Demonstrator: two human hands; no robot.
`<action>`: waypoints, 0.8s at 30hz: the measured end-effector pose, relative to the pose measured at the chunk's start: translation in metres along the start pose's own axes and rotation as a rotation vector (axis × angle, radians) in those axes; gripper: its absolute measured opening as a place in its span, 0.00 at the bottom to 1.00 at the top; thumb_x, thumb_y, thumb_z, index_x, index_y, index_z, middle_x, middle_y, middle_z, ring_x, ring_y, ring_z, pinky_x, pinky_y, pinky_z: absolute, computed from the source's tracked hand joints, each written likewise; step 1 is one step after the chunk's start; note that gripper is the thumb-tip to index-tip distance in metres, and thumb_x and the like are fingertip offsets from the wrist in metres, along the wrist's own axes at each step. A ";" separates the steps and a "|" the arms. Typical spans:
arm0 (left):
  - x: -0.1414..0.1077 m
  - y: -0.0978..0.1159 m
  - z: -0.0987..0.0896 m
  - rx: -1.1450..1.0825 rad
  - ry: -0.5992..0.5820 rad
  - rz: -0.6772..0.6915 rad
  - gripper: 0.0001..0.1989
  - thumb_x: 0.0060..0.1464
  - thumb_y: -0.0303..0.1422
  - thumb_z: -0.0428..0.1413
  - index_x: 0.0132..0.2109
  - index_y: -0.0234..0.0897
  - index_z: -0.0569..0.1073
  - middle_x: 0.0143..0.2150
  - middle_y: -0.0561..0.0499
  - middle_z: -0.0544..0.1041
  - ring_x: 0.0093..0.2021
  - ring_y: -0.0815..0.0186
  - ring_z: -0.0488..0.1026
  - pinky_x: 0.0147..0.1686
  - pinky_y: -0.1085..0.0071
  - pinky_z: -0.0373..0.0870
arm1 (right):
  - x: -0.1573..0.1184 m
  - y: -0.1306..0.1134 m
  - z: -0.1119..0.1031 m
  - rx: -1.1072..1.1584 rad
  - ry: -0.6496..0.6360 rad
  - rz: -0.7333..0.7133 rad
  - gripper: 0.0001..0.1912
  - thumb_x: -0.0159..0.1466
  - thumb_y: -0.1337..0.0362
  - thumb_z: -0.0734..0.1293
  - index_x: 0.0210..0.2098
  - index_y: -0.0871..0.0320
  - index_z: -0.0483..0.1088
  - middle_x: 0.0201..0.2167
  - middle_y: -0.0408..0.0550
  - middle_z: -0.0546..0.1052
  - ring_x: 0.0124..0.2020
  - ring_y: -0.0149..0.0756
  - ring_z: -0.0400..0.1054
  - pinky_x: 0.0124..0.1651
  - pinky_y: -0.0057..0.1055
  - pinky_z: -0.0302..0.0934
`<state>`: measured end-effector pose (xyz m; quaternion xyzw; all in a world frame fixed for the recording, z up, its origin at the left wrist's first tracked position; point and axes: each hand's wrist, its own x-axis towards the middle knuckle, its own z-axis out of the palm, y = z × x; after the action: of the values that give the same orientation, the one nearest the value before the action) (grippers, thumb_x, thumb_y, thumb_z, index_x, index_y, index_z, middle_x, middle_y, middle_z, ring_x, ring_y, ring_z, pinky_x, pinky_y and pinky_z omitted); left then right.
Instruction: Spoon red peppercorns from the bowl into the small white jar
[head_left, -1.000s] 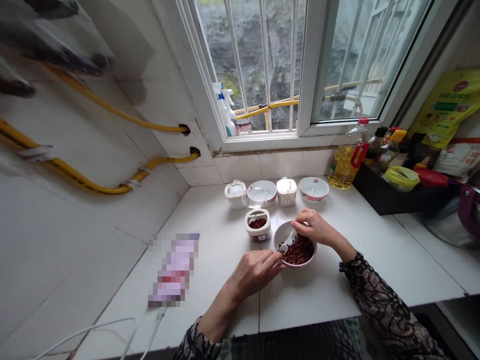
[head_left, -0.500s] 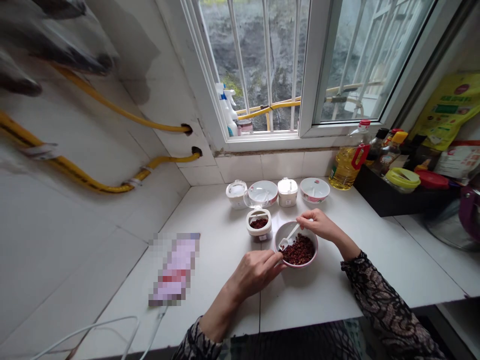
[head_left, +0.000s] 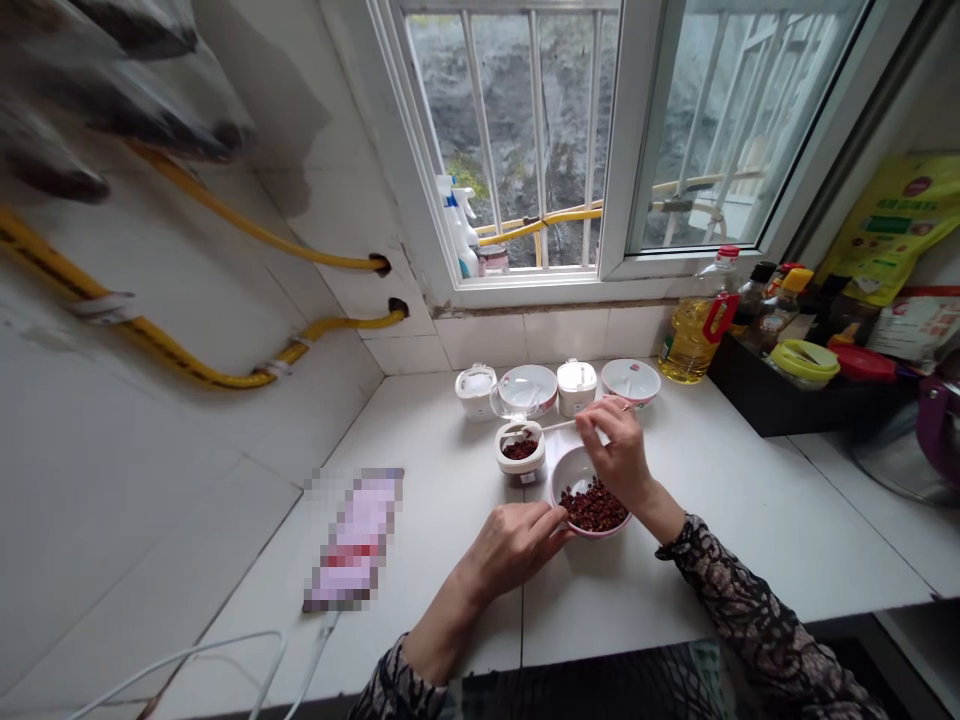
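Note:
A white bowl [head_left: 568, 468] with a pink rim holds a heap of dark red dried peppercorns [head_left: 594, 508]. My left hand [head_left: 517, 540] grips its near left edge between thumb and fingers. Above the bowl's far side, my right hand [head_left: 616, 450] pinches the handle of a small white spoon [head_left: 559, 426]. The spoon points left, its head at the mouth of an open seasoning jar [head_left: 523, 470]. Similar red peppercorns lie inside that jar, and its clear lid [head_left: 512, 399] is tipped back.
Behind stand two white seasoning jars [head_left: 576, 390] [head_left: 476, 392] and two flowered bowls [head_left: 631, 380] [head_left: 529, 386]. An oil bottle [head_left: 688, 335] is at the back right beside a black rack [head_left: 757, 392] of condiments. A blurred-out pink object [head_left: 356, 540] with a white cable lies left.
My right hand has lifted the spoon out of the bowl and swung it left to the jar's mouth. My left hand stays on the bowl's edge.

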<state>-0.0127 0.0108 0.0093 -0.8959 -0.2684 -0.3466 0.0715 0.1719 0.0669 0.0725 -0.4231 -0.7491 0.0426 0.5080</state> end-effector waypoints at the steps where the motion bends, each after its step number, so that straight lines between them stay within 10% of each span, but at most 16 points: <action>1: 0.000 0.000 0.000 0.007 0.000 -0.001 0.08 0.68 0.33 0.50 0.41 0.34 0.71 0.26 0.53 0.74 0.23 0.70 0.72 0.22 0.75 0.66 | -0.002 -0.003 0.003 -0.039 -0.042 -0.071 0.17 0.71 0.60 0.59 0.26 0.55 0.69 0.29 0.49 0.74 0.37 0.40 0.68 0.55 0.43 0.57; 6: 0.001 0.000 -0.001 0.030 0.001 -0.002 0.10 0.69 0.34 0.49 0.41 0.35 0.71 0.25 0.53 0.73 0.23 0.71 0.72 0.22 0.76 0.66 | -0.003 -0.003 0.001 -0.070 -0.086 -0.171 0.16 0.70 0.61 0.60 0.28 0.54 0.72 0.29 0.47 0.76 0.37 0.39 0.69 0.61 0.46 0.53; 10: 0.002 0.000 -0.002 0.017 0.001 0.005 0.10 0.70 0.34 0.48 0.42 0.35 0.71 0.26 0.53 0.74 0.23 0.70 0.72 0.22 0.75 0.66 | 0.004 0.007 -0.021 0.069 -0.020 0.019 0.18 0.70 0.56 0.59 0.28 0.55 0.72 0.28 0.50 0.76 0.33 0.39 0.69 0.45 0.38 0.63; 15: 0.001 0.000 -0.002 0.008 -0.010 0.002 0.10 0.69 0.34 0.48 0.42 0.35 0.71 0.25 0.53 0.73 0.22 0.70 0.71 0.21 0.75 0.65 | 0.005 0.025 -0.047 0.202 -0.339 0.262 0.23 0.69 0.51 0.60 0.22 0.57 0.69 0.19 0.45 0.73 0.22 0.32 0.65 0.29 0.30 0.60; 24: 0.001 0.001 -0.002 0.026 -0.020 0.000 0.11 0.70 0.35 0.47 0.42 0.35 0.70 0.26 0.53 0.74 0.23 0.70 0.72 0.23 0.76 0.66 | -0.009 0.040 -0.026 -0.107 -0.407 0.186 0.11 0.67 0.64 0.64 0.30 0.57 0.75 0.26 0.49 0.79 0.27 0.35 0.69 0.32 0.30 0.58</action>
<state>-0.0133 0.0099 0.0114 -0.8983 -0.2735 -0.3342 0.0803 0.2174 0.0773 0.0582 -0.4994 -0.7952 0.1339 0.3169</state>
